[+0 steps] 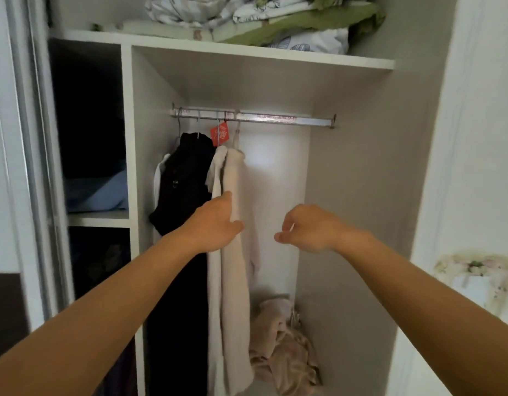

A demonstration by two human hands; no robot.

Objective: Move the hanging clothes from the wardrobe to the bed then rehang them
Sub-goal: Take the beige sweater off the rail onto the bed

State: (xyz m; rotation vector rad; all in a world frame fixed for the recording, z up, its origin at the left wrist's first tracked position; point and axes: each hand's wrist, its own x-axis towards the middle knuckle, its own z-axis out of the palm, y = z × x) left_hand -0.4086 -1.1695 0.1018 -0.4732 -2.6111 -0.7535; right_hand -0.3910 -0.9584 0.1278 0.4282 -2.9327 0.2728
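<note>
Head view: your left hand (215,224) rests with straight fingers on the long cream knitted garment (233,252), hanging beside the black garment (184,181) at the left end of the metal wardrobe rail (255,117). Your right hand (307,227) hovers loosely curled, empty. Whether these clothes await removal or are rehung cannot be determined.

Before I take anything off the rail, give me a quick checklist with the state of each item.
1. Clothes hang on the rail: ok.
2. Left hand touches the cream garment: ok.
3. Left hand grips it: cannot tell.
4. Right hand free of load: ok, loosely curled, holding nothing.
5. Hanger hooks within either hand's grasp: not ok, both hands sit well below the rail.
6. Wardrobe floor clear: not ok, beige cloth pile lies there.
</note>
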